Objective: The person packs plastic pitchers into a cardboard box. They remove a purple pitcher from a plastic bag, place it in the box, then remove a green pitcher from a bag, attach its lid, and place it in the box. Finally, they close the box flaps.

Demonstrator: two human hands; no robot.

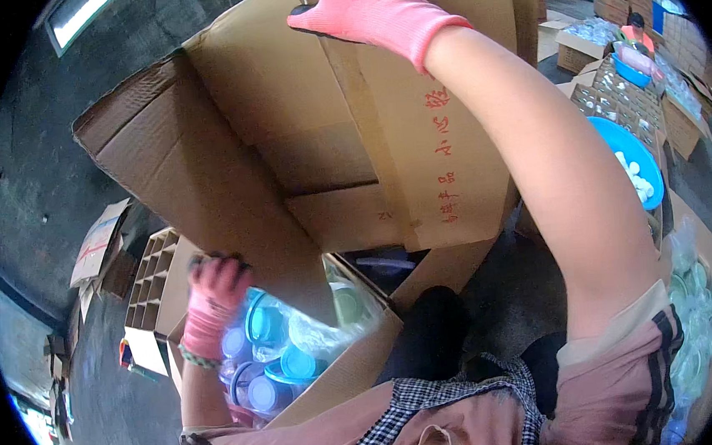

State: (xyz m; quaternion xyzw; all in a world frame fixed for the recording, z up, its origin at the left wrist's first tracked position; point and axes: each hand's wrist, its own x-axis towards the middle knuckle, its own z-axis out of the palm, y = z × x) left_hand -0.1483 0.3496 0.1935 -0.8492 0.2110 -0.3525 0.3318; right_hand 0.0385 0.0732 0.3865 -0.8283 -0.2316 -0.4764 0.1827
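Right hand (368, 8), pink-gloved, is clamped over the top edge of the big carton (316, 134), holding it up and tilted. Left hand (215, 288), also gloved, is curled around the carton's lower flap edge. Under it, an open box (334, 375) shows blue-lidded jars (270, 355) in plastic wrap. Cardboard dividers (149, 276) lie left; a blue basin (631, 159) sits right, another person (633, 29) beyond.

Pink knit gloves, pink striped sleeves
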